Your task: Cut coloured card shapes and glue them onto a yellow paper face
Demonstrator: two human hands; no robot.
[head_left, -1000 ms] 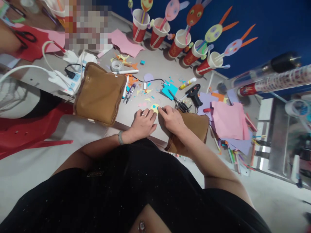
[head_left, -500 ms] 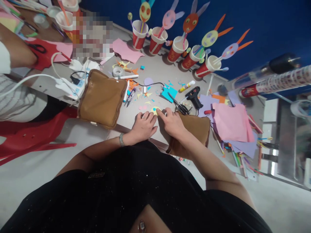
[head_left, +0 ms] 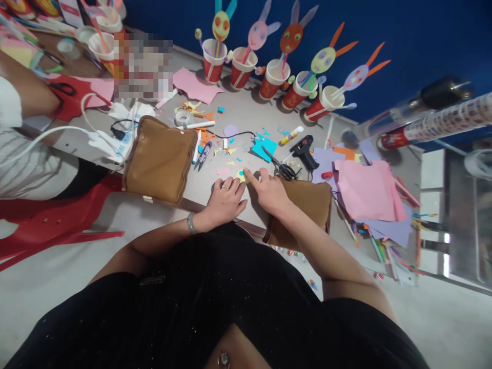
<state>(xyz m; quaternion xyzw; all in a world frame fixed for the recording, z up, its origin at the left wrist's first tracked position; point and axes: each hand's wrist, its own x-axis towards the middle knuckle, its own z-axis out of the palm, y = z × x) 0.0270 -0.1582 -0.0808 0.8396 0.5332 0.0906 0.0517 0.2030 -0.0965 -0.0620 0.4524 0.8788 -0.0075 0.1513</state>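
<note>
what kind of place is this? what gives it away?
Probably a craft room or workshop: paper rabbit-eared faces standing in red-and-white cups, a glue gun, and pink paper sheets. Could equally be a classroom; can't tell from this view.

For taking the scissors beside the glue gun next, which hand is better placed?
Probably the right hand: it is nearer the scissors, and the left hand would likely reach past it.

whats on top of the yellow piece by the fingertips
One blue dot shows on the yellow piece. A finger of the right hand covers its right part, and fingers of the left hand reach its near edge; anything beneath them is hidden.
</note>
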